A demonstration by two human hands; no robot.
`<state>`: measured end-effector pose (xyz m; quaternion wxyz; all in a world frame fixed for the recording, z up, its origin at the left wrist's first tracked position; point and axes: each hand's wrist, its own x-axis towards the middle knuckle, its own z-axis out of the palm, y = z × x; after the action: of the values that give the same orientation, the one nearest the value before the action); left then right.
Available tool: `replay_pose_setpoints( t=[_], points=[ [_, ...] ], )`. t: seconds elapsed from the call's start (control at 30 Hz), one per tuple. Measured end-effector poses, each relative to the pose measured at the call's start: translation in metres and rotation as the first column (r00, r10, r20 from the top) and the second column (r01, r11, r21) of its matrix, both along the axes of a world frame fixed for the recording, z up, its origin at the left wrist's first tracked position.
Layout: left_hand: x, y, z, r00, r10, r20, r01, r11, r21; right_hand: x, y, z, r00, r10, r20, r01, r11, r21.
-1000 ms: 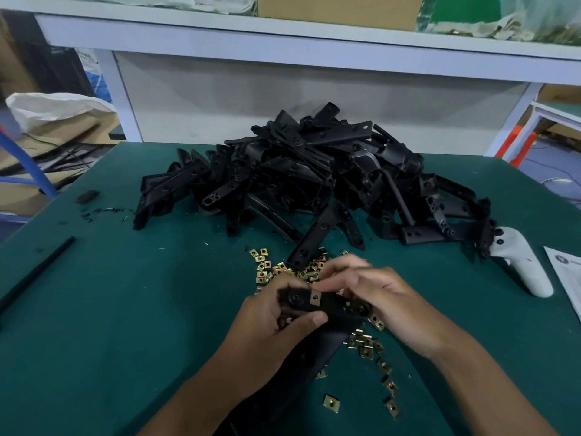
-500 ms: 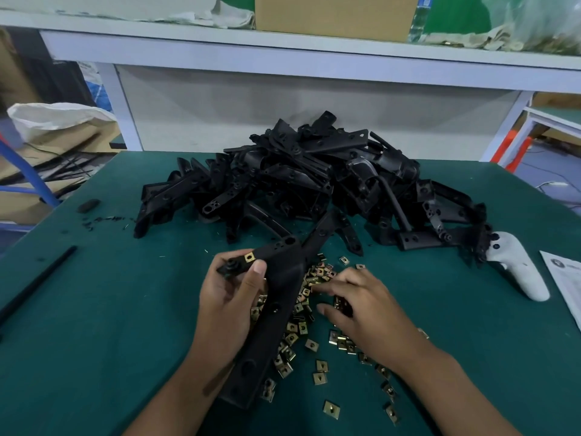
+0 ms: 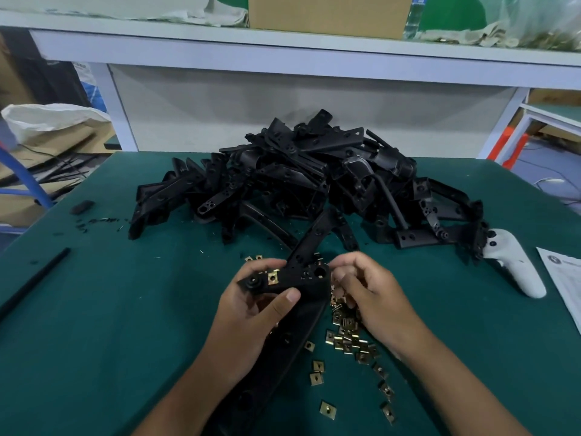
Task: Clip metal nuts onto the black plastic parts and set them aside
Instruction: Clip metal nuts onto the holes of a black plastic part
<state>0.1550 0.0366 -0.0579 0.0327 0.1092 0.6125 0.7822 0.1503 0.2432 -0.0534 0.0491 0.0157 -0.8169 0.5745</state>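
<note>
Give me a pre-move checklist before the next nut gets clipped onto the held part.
1. Black plastic part held firmly: ok, the left hand grips it with the thumb across its face.
2. First clipped nut seated near the part's end: ok, it sits on the edge.
3. Right hand holding a fresh nut: cannot tell, its curled fingers hide what they hold.
4. Loose nuts within reach: ok, scattered on the green mat beside the right hand.
5. Next mounting spot free: cannot tell; holes near the right hand show, the edge is hidden.
</note>
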Motion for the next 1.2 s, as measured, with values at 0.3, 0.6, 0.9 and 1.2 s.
replay_pose_setpoints(
  t=[0.3,0.6,0.9,1.2],
  points=[
    [0.0,0.0,-0.001,0.997,0.059,-0.05,-0.06,0.998,-0.009,-0.004,0.009,0.01,0.96,0.119,0.254,0.051,0.817,-0.575],
    [0.002,-0.001,-0.006,0.994,0.026,-0.106,-0.037,0.994,-0.102,-0.002,0.007,0.014,0.989,0.064,0.135,0.007,0.882,-0.472],
    [0.005,-0.001,-0.005,0.988,-0.031,-0.153,-0.005,0.974,-0.228,0.001,0.005,0.021,0.977,0.17,0.131,-0.077,0.847,-0.525],
    [0.009,-0.001,-0.01,0.988,-0.092,-0.123,0.047,0.942,-0.331,0.008,0.0,0.021,0.957,0.266,0.118,-0.2,0.895,-0.398]
  ],
)
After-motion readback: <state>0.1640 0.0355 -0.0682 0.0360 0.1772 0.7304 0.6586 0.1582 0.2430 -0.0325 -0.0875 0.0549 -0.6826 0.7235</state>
